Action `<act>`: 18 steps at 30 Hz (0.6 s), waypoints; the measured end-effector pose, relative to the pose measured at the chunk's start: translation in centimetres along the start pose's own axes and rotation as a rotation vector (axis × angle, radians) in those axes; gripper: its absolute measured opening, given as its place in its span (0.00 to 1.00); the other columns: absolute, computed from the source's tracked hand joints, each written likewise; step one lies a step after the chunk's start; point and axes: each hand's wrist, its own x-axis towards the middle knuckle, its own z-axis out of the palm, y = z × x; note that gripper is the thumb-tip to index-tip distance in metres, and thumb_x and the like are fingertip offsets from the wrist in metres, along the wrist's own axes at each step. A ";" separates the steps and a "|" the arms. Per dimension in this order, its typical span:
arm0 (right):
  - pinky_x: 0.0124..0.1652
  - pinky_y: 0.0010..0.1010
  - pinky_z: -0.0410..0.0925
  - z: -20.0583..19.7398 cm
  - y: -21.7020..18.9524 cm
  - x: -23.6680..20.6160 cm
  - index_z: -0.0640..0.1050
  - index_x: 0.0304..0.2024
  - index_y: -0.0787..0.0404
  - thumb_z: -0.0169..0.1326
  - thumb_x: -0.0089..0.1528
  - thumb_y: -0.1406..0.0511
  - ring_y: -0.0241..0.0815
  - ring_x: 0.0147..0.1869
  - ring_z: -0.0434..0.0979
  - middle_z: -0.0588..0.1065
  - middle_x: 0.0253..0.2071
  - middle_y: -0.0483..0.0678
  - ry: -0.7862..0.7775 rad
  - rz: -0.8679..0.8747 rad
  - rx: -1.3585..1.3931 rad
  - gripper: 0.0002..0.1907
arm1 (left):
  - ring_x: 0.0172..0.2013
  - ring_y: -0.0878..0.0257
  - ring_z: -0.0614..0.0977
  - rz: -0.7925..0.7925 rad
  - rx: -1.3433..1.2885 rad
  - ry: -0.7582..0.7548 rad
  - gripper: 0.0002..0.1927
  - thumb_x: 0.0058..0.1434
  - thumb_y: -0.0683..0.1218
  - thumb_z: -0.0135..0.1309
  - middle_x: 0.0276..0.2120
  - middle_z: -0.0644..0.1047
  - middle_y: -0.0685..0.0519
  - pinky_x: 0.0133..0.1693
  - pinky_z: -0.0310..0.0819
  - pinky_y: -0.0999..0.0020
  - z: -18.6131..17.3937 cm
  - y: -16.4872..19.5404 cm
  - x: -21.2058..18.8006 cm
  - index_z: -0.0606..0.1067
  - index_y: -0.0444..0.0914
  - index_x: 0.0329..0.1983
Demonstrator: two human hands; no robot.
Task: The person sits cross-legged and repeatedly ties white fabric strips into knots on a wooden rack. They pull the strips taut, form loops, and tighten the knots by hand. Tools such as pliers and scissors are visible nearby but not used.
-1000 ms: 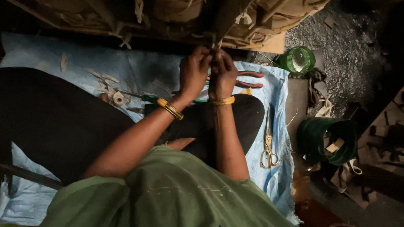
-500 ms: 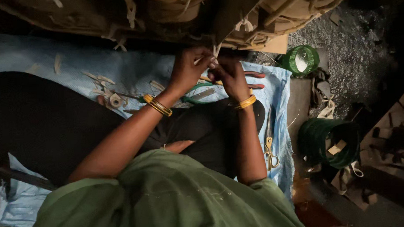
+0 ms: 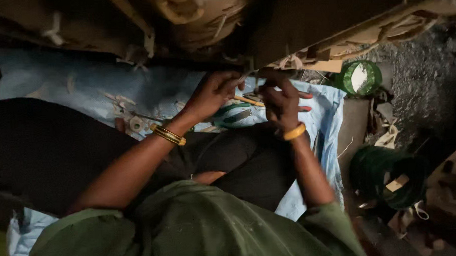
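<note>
My left hand (image 3: 214, 92) and my right hand (image 3: 280, 98) are raised side by side under the brown woven frame (image 3: 295, 24) overhead. Both pinch a thin dark wire (image 3: 250, 74) that hangs from the frame's lower edge. Each wrist wears a gold bangle. Below the hands, pliers with green and orange handles (image 3: 237, 110) lie on a light blue cloth (image 3: 85, 82). My legs in black stretch across the cloth.
A green spool of wire (image 3: 360, 78) stands at the cloth's far right corner. A larger dark green coil of wire (image 3: 386, 175) sits on the gritty ground at right. Scraps and a small tape roll (image 3: 136, 123) lie on the cloth at left.
The view has tilted up toward the frame. My hands have drawn a little apart and shifted along the frame's edge; the scissors seen at right earlier are out of sight.
</note>
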 end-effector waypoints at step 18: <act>0.58 0.55 0.67 1.2 3.8 -1.2 0.70 0.59 0.65 0.53 0.52 0.72 0.67 0.60 0.71 0.71 0.56 0.64 -0.118 -0.096 -0.233 0.30 | 0.21 0.67 0.65 0.004 0.003 0.186 0.12 0.77 0.46 0.45 0.20 0.66 0.56 0.25 0.58 0.68 2.4 0.6 -2.3 0.78 0.37 0.43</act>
